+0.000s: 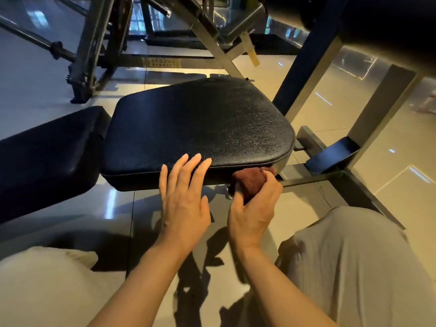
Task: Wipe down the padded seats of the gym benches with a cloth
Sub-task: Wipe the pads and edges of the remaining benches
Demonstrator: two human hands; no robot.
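Left hand [184, 197], fingers straight, braced on black padded seat [198, 123] at 6 o'clock edge, steadying. Right hand [254, 206] clutching bunched maroon cloth [247, 182] against side edge at 5 o'clock, likely wiping there.

Glossy beige floor tiles [313, 95] are reflecting streaks of light and dark shadows. A dark metal machine frame [94, 43] is standing at the upper left, a barbell [35, 38] slanting beside it. Grey steel uprights [382, 107] are rising at right, and a yellow label [161, 63] is showing on a crossbar.
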